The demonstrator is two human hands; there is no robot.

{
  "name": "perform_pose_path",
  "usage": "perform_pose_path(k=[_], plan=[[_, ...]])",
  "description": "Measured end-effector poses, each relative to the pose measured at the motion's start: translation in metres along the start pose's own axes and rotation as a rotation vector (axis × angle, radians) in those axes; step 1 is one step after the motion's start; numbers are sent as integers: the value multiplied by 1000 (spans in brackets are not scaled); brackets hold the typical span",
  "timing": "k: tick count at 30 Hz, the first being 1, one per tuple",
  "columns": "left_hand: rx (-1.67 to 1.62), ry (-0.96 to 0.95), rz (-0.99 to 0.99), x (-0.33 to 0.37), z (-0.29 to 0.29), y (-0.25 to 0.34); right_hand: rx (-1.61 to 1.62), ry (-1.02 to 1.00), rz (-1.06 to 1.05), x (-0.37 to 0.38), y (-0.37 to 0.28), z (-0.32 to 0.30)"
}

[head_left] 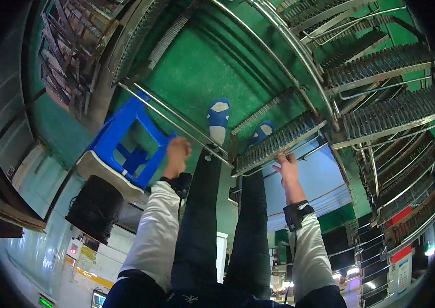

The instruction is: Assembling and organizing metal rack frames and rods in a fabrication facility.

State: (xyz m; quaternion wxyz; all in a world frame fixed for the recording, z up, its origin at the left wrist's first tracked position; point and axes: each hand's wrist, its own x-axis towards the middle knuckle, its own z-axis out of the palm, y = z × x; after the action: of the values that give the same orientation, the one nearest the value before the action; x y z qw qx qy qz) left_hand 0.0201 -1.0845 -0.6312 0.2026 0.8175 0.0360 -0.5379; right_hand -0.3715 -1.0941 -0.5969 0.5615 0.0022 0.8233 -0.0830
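In the head view, the person's right hand [288,168] is at the near edge of a toothed metal rack [279,138], its fingertips by the edge; I cannot tell whether they grip it or only touch it. The rack lies in the middle of the scene, slanting from near left to far right, just beyond the hand. The left hand [177,154] is raised with loosely bent fingers near a pair of metal bars [176,119], apart from the rack; I cannot tell whether it holds anything.

To the left of that hand is a blue stool [108,139], with a black bundle [94,208] on its near side. A pale blue panel [304,179] lies near the right hand. More toothed racks [397,115] stand in tiers on the right. Farther off, between the racks, blue-and-white shoes [219,115] rest on the green floor [197,66].
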Motion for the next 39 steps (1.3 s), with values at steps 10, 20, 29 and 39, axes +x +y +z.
perform_pose_path(k=[10,20,29,39], plan=[[-559,-691,-546,-2,42,-78,64,-142,-94,10,3,-5],[-892,-638,-606,-17,59,-95,4,-150,-121,3,-8,-7],[-935,-309,-479,8,58,-104,-48,-217,-124,6,-7,-6],[-867,-686,-511,-18,52,-83,-54,-192,-101,6,-6,-7]])
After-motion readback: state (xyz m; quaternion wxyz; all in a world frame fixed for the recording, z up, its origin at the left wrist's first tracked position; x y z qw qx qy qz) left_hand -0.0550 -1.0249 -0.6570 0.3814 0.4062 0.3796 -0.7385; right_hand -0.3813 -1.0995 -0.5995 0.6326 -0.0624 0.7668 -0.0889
